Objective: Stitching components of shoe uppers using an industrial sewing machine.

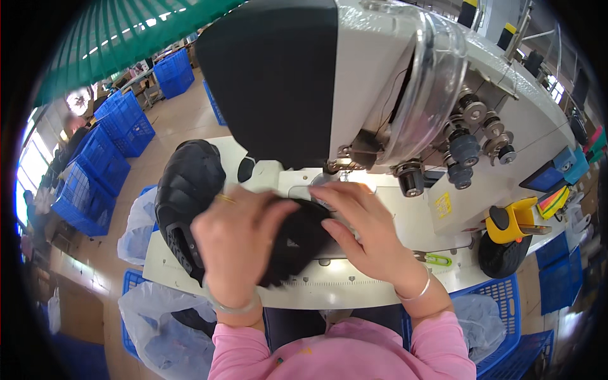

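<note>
A black fabric piece [297, 242], blurred and shaped like part of a cap, is between my hands on the sewing machine's pale bed, below the needle area. My left hand [231, 231] is over its left side, thumb stretched across the fabric. The other left fingers are smeared by motion and partly hidden, so their grip is unclear. At the fabric's right edge, my right hand [364, 231] has its fingers stretched out and the thumb apart, the thumb tip touching or close to the cloth. Left of my left hand stands a stack of nested black caps [190, 183].
The sewing machine head [272, 82] rises in front, with tension knobs [462, 152] on its right. Green-handled thread snips [437, 259] lie right of my right hand. A yellow holder [516, 221] sits on a black rounded thing. Blue crates [506, 304] with plastic bags flank the table.
</note>
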Available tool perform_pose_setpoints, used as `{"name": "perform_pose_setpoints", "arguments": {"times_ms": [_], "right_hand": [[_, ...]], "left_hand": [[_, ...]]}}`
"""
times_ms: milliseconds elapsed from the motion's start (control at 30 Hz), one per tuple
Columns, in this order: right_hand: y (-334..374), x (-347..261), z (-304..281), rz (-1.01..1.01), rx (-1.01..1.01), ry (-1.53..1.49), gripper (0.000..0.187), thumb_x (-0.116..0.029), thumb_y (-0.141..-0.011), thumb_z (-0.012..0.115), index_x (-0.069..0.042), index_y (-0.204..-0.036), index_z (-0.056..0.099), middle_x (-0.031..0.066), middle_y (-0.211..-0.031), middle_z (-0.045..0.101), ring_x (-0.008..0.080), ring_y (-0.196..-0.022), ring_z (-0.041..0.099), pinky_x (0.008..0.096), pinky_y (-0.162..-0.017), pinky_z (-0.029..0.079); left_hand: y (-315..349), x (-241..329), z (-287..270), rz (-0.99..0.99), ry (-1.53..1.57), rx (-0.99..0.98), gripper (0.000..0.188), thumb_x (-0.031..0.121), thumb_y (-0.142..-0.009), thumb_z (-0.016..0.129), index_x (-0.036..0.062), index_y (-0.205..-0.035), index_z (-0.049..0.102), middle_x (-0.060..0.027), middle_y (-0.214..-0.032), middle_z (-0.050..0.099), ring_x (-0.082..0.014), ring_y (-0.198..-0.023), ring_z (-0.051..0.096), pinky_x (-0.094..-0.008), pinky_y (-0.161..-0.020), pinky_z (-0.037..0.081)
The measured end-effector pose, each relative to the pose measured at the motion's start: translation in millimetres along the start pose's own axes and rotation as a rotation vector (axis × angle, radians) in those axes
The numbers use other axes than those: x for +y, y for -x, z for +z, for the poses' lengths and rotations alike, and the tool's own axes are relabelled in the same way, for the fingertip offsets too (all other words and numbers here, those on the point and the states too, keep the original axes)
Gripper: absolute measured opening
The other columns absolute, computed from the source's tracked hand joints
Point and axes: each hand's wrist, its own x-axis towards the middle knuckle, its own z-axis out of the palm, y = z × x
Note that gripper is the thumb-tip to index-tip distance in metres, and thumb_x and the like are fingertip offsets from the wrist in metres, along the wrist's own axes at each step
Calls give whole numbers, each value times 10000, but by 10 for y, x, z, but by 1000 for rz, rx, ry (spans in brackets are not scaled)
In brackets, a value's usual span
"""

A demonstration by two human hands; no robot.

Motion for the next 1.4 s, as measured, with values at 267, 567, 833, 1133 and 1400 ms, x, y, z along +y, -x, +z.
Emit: {"name": "perform_pose_setpoints", "arguments": {"times_ms": [267, 567, 833, 1133, 1400], "right_hand": [[405, 532, -5, 485, -459, -716, 291, -255, -964, 591, 18, -1062, 610, 49, -866, 631, 105, -775, 554, 282, -714, 472], [652, 548, 54, 567, -298, -902, 372, -325, -1015, 532, 37, -1024, 620, -7, -855, 621, 62, -781, 522, 228, -673, 448], [775, 557, 197, 700, -89, -881, 373, -317, -1025, 520, 7, -884, 638, -30, -762, 589, 43, -697, 490, 200, -605, 402], [685, 403, 466, 786, 38, -1022, 302, -143, -977, 596, 60, -1197, 633, 49, -951, 690, 78, -830, 620, 202, -744, 500], [728, 380, 510, 780, -276, -1372, 584, -61, -916, 624, 34, -1442, 390, 231, -1232, 613, 288, -1067, 648, 379, -877, 542]], "left_hand": [[367, -85, 446, -372, 976, -468, 287, 198, -909, 690, -26, -731, 665, -28, -549, 528, -89, -494, 408, -275, -458, 335], [459, -101, 695, -717, 1429, -637, 284, 205, -935, 662, -48, -814, 706, 46, -652, 602, -10, -587, 480, -211, -496, 384], [542, -137, 717, -739, 1583, -688, 170, 98, -854, 718, -46, -944, 714, 0, -781, 681, -34, -681, 585, -193, -596, 468], [687, -456, 742, -633, 1434, -782, 268, 76, -848, 721, -51, -1076, 659, -24, -906, 687, -54, -790, 608, -202, -706, 491], [1174, -972, 34, -805, 1082, -250, 388, 130, -871, 687, -35, -1192, 544, -66, -1070, 612, -135, -999, 568, -293, -890, 454]]}}
